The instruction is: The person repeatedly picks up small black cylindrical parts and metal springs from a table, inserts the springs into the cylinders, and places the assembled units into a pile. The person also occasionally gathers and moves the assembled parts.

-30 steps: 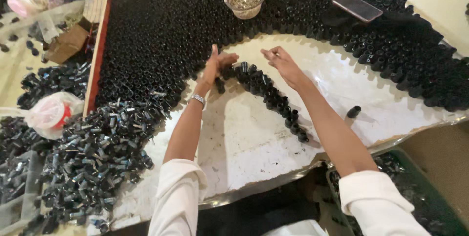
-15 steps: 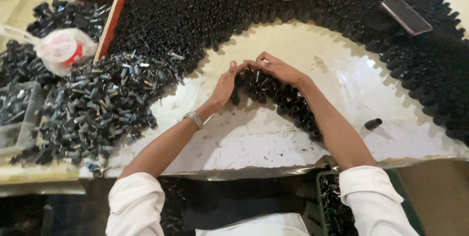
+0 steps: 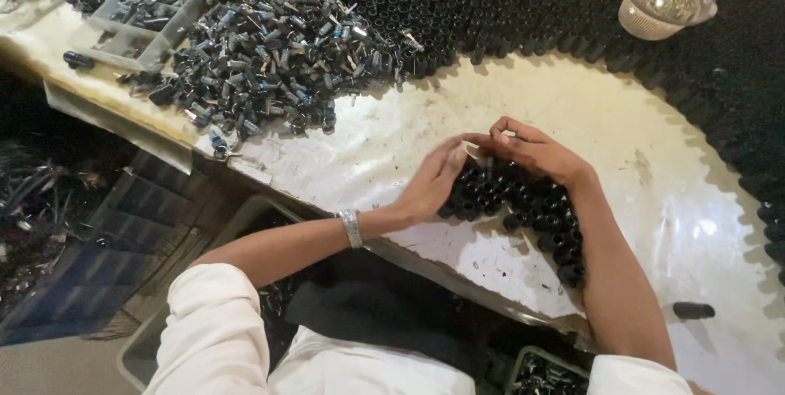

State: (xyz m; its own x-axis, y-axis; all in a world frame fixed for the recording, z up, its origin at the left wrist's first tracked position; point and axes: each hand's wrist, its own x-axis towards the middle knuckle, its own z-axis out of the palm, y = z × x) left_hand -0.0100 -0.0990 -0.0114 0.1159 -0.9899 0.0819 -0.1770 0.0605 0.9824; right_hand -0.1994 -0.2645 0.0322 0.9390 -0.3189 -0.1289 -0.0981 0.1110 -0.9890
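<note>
At the upper left of the frame a grey tray (image 3: 135,15) holds small dark parts, and just right of it a loose heap of black and silvery cylinders (image 3: 278,51) lies on the white table (image 3: 654,199). Near the centre the left hand (image 3: 429,186), a metal bracelet (image 3: 351,228) on its wrist, presses its flat palm against a cluster of upright black caps (image 3: 511,203), fingers straight and together. The right hand (image 3: 536,154) cups the cluster from above, fingers curled; whether they pinch a cap I cannot tell. Far right: a clear bowl (image 3: 666,2) at top, a lone black cap (image 3: 693,310) lower down.
</note>
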